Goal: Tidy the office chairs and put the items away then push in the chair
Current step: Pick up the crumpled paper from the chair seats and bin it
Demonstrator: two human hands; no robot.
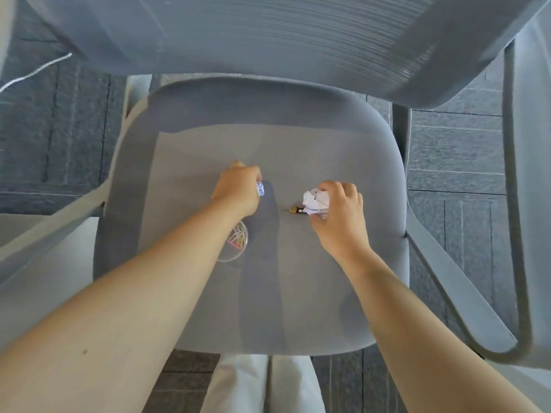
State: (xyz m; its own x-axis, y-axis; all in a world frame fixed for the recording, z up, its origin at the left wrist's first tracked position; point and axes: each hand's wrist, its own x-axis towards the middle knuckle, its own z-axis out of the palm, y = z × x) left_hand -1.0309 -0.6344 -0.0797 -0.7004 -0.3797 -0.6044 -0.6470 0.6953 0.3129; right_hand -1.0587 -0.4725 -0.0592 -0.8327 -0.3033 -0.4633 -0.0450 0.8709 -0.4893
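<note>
I look straight down onto the grey seat [313,150] of an office chair. My left hand [237,189] is closed around a small crumpled paper [260,188] with blue print, only a bit of it showing. My right hand [340,216] grips a larger white crumpled paper ball [315,201]. A small battery [296,209] with a gold end lies on the seat, touching that ball. A clear round box of coloured paper clips [237,241] sits on the seat, partly hidden under my left forearm.
The chair's mesh backrest [268,40] spans the top. Its armrests run along the left [44,234] and right [465,278]. Dark carpet tiles [456,150] surround the chair. A white cable [32,73] lies at upper left. My pale trousers [262,383] are below the seat's front edge.
</note>
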